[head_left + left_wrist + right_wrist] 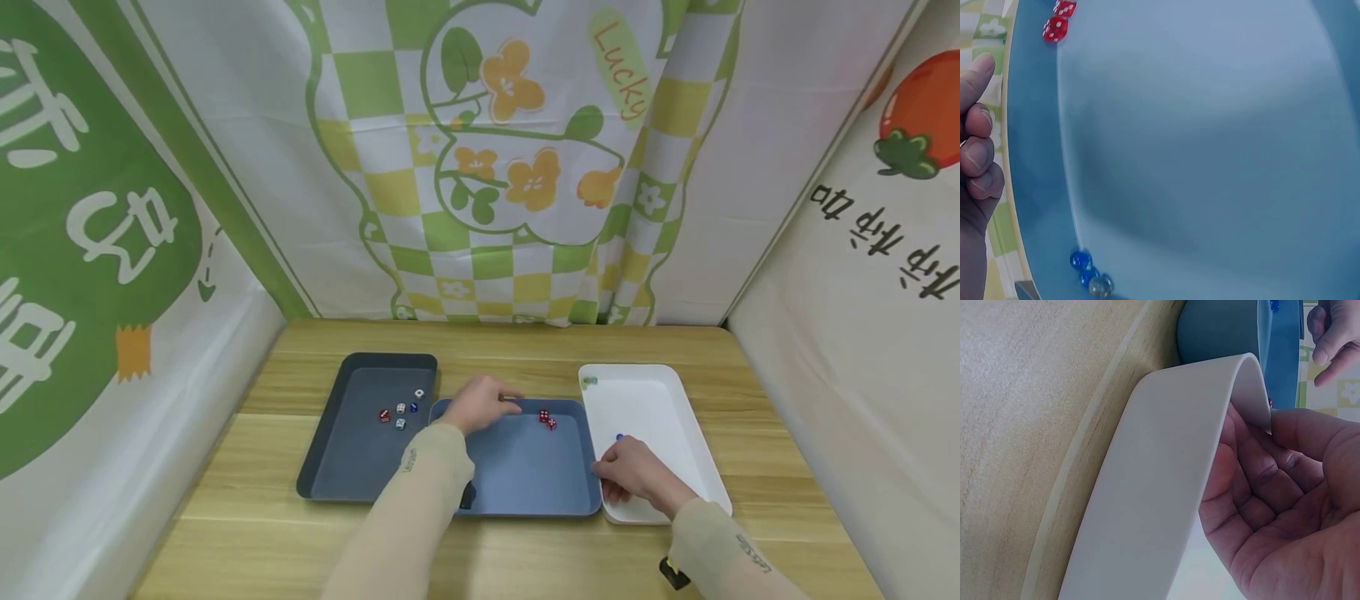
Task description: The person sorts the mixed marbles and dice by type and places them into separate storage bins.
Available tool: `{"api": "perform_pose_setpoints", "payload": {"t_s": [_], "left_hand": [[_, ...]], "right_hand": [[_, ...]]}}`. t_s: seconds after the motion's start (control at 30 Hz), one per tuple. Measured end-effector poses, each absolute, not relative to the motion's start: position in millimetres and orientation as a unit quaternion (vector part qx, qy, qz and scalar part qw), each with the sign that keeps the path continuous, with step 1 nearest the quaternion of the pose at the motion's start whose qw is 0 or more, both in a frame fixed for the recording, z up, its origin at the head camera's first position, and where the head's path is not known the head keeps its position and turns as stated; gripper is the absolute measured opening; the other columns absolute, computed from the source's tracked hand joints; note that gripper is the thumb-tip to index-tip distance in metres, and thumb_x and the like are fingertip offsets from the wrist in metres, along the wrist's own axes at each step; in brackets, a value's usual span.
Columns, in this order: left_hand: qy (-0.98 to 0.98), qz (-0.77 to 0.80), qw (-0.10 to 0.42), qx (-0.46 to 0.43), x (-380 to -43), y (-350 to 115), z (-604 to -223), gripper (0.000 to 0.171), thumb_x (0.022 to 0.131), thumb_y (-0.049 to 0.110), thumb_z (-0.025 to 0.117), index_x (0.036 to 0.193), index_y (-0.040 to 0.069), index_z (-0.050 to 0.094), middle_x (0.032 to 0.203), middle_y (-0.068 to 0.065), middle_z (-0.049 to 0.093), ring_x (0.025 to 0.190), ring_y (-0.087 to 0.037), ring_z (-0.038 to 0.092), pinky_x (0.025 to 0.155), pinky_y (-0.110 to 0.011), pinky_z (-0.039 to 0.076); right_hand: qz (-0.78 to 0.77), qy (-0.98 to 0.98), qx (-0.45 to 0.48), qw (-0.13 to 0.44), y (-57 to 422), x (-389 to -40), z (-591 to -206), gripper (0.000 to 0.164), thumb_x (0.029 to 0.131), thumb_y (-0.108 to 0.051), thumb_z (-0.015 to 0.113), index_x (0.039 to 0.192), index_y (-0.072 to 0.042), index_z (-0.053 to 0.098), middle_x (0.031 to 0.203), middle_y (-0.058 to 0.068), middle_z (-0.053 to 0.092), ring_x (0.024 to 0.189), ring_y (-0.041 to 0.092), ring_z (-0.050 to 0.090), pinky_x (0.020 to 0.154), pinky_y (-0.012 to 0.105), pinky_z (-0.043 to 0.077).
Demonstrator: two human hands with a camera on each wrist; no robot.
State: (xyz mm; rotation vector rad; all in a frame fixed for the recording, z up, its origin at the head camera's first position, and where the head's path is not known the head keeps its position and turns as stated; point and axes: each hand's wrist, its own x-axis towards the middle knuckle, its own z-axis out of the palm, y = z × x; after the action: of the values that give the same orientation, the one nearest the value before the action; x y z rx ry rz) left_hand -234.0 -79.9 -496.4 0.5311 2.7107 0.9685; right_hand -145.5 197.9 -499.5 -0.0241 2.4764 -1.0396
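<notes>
My left hand (478,403) hovers over the far left part of the blue tray (525,475), its fingers loosely bent; I see nothing in them. Two red dice (547,419) lie at that tray's far side. Blue beads (1080,260) and a clear bead (1101,286) sit in a corner of it, hidden in the head view. My right hand (633,471) is at the near left side of the white tray (660,408). Curled fingers lie inside the wall, and the thumb (1300,428) meets the rim, pinching it. A blue bead (619,437) shows beside this hand.
A dark grey tray (337,467) on the left holds several dice, among them a red die (385,415) and a blue die (414,407). Green beads (589,381) lie in the white tray's far left corner. The wooden table (247,533) meets hanging cloths at the back and sides.
</notes>
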Motion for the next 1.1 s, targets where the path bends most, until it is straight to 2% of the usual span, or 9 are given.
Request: {"api": "perform_pose_setpoints", "payload": {"t_s": [0.1, 0.2, 0.4, 0.63, 0.83, 1.1], "left_hand": [[0.919, 0.330, 0.111, 0.184, -234, -74, -499, 0.026, 0.093, 0.023, 0.077, 0.119, 0.018, 0.079, 0.109, 0.002, 0.077, 0.079, -0.008, 0.062, 0.068, -0.027, 0.052], [0.918, 0.329, 0.113, 0.188, -232, -68, -500, 0.026, 0.093, 0.022, 0.077, 0.119, 0.017, 0.078, 0.115, 0.001, 0.076, 0.078, -0.007, 0.061, 0.067, -0.026, 0.050], [0.916, 0.328, 0.115, 0.201, -229, -61, -502, 0.024, 0.093, 0.021, 0.078, 0.117, 0.018, 0.080, 0.120, 0.000, 0.075, 0.088, -0.009, 0.065, 0.070, -0.027, 0.051], [0.916, 0.319, 0.121, 0.209, -229, -53, -507, 0.023, 0.093, 0.024, 0.078, 0.116, 0.020, 0.080, 0.117, 0.000, 0.076, 0.073, -0.008, 0.058, 0.063, -0.026, 0.046], [0.915, 0.319, 0.132, 0.209, -227, -47, -510, 0.024, 0.093, 0.022, 0.077, 0.117, 0.019, 0.080, 0.115, -0.002, 0.076, 0.057, -0.009, 0.046, 0.053, -0.024, 0.039], [0.920, 0.302, 0.138, 0.210, -225, -41, -516, 0.026, 0.093, 0.024, 0.077, 0.119, 0.022, 0.079, 0.112, -0.002, 0.076, 0.057, -0.009, 0.043, 0.053, -0.024, 0.037]], "right_hand": [[-0.379, 0.897, -0.011, 0.225, 198, -146, -500, 0.034, 0.096, -0.011, 0.066, 0.063, -0.002, 0.070, 0.055, 0.005, 0.064, 0.049, 0.014, 0.058, 0.049, 0.026, 0.050], [-0.382, 0.897, -0.012, 0.224, 199, -146, -500, 0.034, 0.096, -0.011, 0.066, 0.063, -0.002, 0.070, 0.055, 0.006, 0.065, 0.049, 0.014, 0.058, 0.049, 0.026, 0.050], [-0.380, 0.897, -0.010, 0.225, 199, -147, -501, 0.034, 0.096, -0.011, 0.066, 0.063, -0.003, 0.070, 0.055, 0.006, 0.065, 0.049, 0.014, 0.057, 0.049, 0.026, 0.050], [-0.378, 0.898, -0.009, 0.226, 199, -147, -502, 0.034, 0.096, -0.011, 0.066, 0.064, -0.002, 0.070, 0.055, 0.005, 0.065, 0.049, 0.014, 0.058, 0.049, 0.026, 0.050], [-0.379, 0.897, -0.010, 0.227, 200, -147, -502, 0.033, 0.096, -0.011, 0.066, 0.064, -0.002, 0.071, 0.056, 0.006, 0.065, 0.049, 0.014, 0.058, 0.049, 0.026, 0.050], [-0.376, 0.898, -0.005, 0.230, 199, -148, -502, 0.033, 0.096, -0.011, 0.066, 0.065, -0.002, 0.071, 0.056, 0.006, 0.065, 0.049, 0.014, 0.058, 0.050, 0.026, 0.051]]}}
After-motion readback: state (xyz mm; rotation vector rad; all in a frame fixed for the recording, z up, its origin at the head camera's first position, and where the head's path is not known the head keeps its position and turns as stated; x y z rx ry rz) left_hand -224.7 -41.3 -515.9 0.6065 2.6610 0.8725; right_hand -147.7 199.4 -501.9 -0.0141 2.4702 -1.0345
